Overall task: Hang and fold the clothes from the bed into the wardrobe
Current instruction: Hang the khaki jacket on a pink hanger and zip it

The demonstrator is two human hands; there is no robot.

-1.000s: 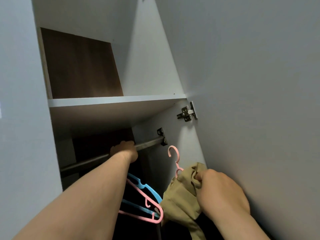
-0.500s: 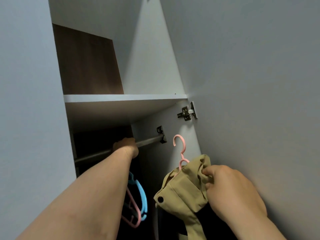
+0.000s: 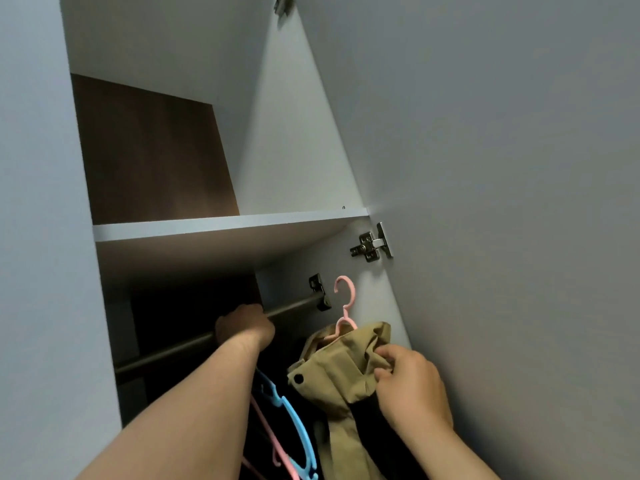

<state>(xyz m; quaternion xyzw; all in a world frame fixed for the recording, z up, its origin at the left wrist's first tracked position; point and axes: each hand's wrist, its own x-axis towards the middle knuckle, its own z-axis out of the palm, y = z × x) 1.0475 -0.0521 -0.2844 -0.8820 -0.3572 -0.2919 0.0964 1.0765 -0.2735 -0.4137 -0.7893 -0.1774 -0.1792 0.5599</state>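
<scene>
Two hands — left grips rail, right pinches garment.

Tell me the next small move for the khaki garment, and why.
Probably move the right hand inward and hook the pink hanger over the rail, right of the left hand gripping it. The hook is free near the rail's end, and the khaki garment is already on the hanger.

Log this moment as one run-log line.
left hand: grips rail | right hand: pinches khaki garment on pink hanger | hook: not yet on rail | step: hanging garment
</scene>
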